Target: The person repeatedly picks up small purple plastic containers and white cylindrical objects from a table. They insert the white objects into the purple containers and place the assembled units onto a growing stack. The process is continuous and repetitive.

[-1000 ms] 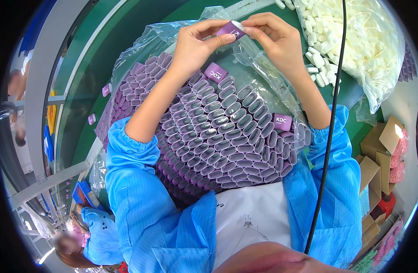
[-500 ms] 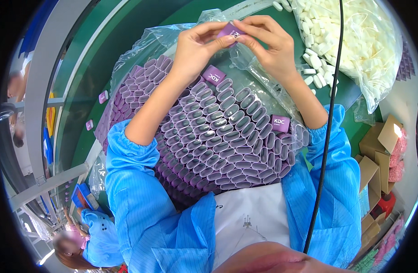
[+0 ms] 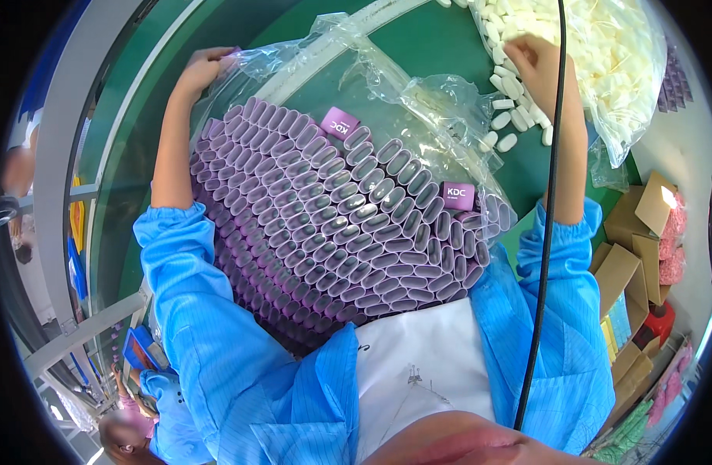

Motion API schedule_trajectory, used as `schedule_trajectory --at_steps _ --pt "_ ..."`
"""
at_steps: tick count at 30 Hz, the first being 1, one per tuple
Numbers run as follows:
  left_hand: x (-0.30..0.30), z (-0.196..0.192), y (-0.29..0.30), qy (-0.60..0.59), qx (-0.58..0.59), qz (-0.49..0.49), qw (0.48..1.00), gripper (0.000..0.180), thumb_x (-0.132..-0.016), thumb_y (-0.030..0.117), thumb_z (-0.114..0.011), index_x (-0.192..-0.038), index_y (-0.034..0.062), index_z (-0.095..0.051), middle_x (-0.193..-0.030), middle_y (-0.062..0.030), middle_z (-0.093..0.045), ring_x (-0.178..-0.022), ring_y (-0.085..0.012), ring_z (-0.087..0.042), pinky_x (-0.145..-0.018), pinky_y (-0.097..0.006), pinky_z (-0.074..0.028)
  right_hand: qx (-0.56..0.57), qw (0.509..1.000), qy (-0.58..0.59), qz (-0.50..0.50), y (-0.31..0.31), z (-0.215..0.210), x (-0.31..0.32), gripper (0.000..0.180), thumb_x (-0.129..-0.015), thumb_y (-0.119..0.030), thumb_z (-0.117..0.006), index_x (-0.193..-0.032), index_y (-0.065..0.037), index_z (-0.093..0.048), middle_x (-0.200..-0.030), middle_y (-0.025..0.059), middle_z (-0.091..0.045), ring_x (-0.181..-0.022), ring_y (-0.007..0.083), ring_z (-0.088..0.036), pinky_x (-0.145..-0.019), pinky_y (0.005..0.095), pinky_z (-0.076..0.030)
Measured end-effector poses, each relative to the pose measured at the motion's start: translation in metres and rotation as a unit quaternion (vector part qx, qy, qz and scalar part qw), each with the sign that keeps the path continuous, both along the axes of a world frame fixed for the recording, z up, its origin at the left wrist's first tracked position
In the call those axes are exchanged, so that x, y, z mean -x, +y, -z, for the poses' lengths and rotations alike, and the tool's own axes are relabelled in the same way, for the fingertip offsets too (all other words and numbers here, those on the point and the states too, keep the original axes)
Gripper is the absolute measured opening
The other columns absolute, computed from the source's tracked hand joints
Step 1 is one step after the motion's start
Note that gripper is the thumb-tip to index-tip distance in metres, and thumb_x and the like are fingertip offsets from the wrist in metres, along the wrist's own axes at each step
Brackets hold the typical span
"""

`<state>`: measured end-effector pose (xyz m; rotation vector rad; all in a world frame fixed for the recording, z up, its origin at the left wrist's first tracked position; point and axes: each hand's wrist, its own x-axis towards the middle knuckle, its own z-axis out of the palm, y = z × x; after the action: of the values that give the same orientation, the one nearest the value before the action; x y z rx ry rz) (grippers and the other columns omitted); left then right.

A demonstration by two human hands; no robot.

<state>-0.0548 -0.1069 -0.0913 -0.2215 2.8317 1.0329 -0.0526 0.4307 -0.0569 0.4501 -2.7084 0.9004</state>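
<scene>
Two purple caps [image 3: 340, 122] sit on the open purple plastic shells [image 3: 333, 225] (most uncapped); left hand [image 3: 201, 68] grips one purple piece far left, right hand [image 3: 536, 63] closes on white plastic inserts [image 3: 507, 122].

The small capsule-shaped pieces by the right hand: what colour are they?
White pieces, clearest in the head view.

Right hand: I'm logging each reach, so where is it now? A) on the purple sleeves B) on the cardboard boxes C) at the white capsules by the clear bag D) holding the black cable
C: the right hand rests among the loose white capsules by the clear bag.
</scene>
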Motion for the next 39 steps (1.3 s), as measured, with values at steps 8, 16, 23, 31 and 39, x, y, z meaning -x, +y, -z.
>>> schedule_trajectory --at_steps 8,16,23,31,39 --pt "-0.043 -0.048 0.115 0.362 0.273 0.054 0.89 0.027 -0.081 0.021 -0.067 -0.105 0.0088 -0.067 -0.106 -0.013 -0.062 -0.101 -0.0307 -0.058 -0.09 -0.038 -0.046 -0.119 0.989 0.083 0.004 0.005 0.035 -0.038 0.022 -0.079 -0.016 -0.068 -0.096 -0.004 -0.063 -0.086 0.0145 -0.061 -0.081 0.0339 -0.061 -0.07 0.041 -0.05" --pt "-0.086 -0.049 0.216 0.02 0.155 0.366 0.917 0.036 -0.069 0.012 -0.076 -0.101 0.0023 -0.064 -0.101 -0.0105 -0.062 -0.102 -0.0299 -0.054 -0.089 -0.038 -0.044 -0.045 0.984 0.163 -0.055 -0.016 0.025 -0.033 0.019 -0.079 -0.012 -0.066 -0.096 -0.003 -0.067 -0.089 0.0126 -0.065 -0.083 0.0306 -0.061 -0.077 0.039 -0.05" --pt "-0.075 -0.05 0.214 0.138 -0.051 0.279 0.949 0.03 -0.069 0.012 -0.078 -0.097 0.0039 -0.069 -0.095 -0.0057 -0.064 -0.084 -0.0179 -0.059 -0.08 -0.03 -0.047 0.332 0.917 0.009 -0.222 -0.08 0.0 -0.055 0.017 -0.081 -0.006 -0.068 -0.098 -0.004 -0.068 -0.087 0.0083 -0.065 -0.074 0.017 -0.064 -0.065 0.0274 -0.05" --pt "-0.092 -0.031 0.245 0.257 -0.139 0.139 0.946 0.029 -0.071 0.009 -0.079 -0.098 0.0028 -0.071 -0.092 -0.0053 -0.068 -0.085 -0.0131 -0.062 -0.079 -0.027 -0.049 0.246 0.923 0.135 -0.263 -0.102 0.011 -0.054 0.012 -0.077 0.0 -0.07 -0.089 -0.003 -0.069 -0.087 0.008 -0.066 -0.072 0.0171 -0.064 -0.063 0.0267 -0.051" --pt "-0.097 -0.033 0.255 0.301 -0.122 0.155 0.933 0.03 -0.07 0.007 -0.079 -0.098 0.0032 -0.071 -0.089 -0.0066 -0.069 -0.081 -0.014 -0.064 -0.076 -0.027 -0.05 0.313 0.902 0.149 -0.256 -0.104 0.022 -0.053 0.011 -0.075 0.0 -0.071 -0.087 -0.002 -0.07 -0.084 0.008 -0.068 -0.076 0.0189 -0.064 -0.065 0.0272 -0.051"
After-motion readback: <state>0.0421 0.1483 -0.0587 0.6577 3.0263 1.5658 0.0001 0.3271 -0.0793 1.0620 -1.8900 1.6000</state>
